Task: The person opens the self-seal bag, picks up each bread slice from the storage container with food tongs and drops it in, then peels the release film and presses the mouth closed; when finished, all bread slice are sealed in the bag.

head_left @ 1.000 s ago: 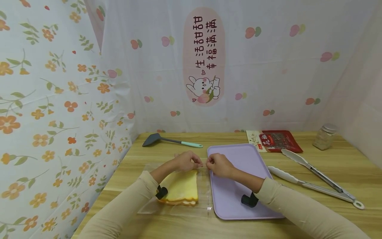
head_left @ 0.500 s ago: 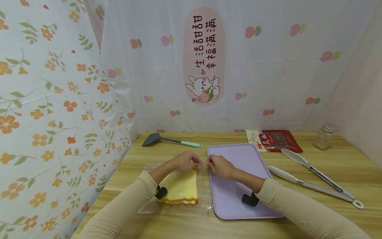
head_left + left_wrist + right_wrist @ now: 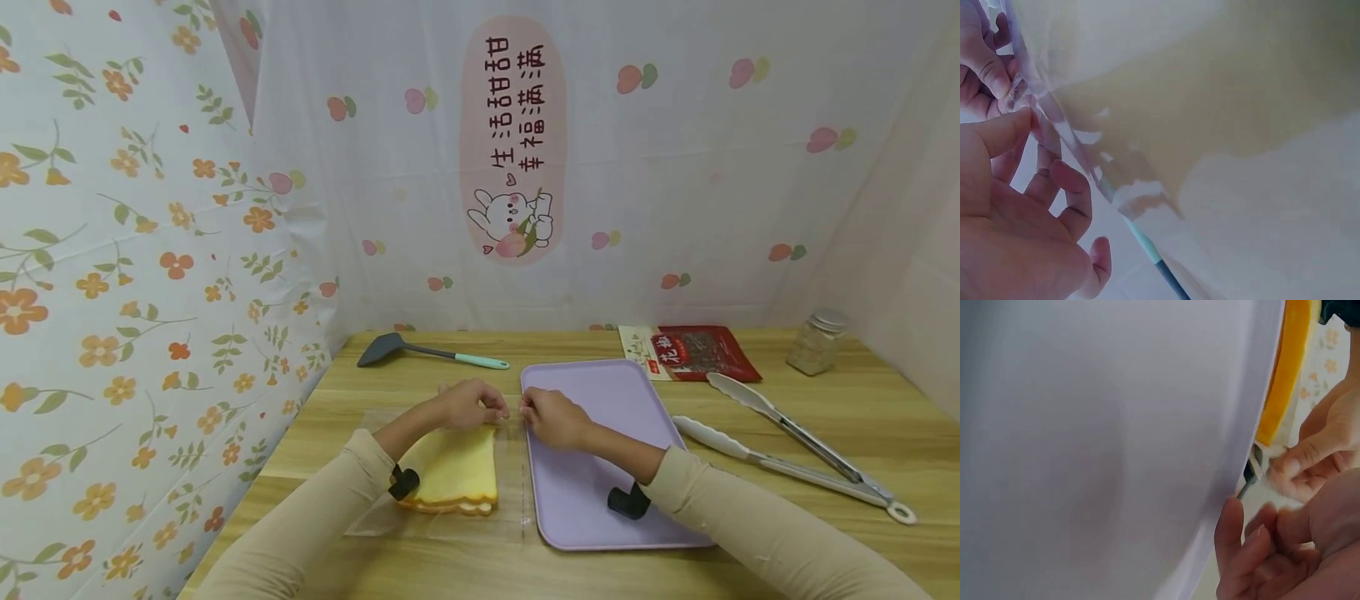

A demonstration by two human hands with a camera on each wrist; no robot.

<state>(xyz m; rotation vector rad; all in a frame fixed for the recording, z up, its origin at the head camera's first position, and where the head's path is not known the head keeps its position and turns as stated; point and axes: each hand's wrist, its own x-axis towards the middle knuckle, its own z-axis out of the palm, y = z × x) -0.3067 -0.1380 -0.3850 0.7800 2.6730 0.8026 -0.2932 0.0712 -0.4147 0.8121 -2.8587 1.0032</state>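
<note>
In the head view the person's left hand [image 3: 471,406] and right hand [image 3: 557,418] face each other just apart, fingertips drawn together at the far edge of a clear plastic bag [image 3: 510,487]. Directly nearer than the left hand, partly under its forearm, lie stacked bread slices [image 3: 453,471] with yellow tops, the clear film showing around them; whether they are fully inside is hard to tell. Beneath the right hand and forearm is a lavender tray [image 3: 600,387]. Beyond the left hand lies a grey spatula [image 3: 431,352] with a mint handle; right of the right hand are open tongs [image 3: 817,451], with a red-and-cream seasoning packet [image 3: 693,354] and a lidded glass jar [image 3: 816,343] farther off. In the left wrist view, the left thumb and forefinger pinch the bag's edge, the other fingers loosely bent, and the right hand pinches the same edge just beside. In the right wrist view, the right thumb and fingers meet next to the tray's rim; the film between them is too blurred to make out.
</note>
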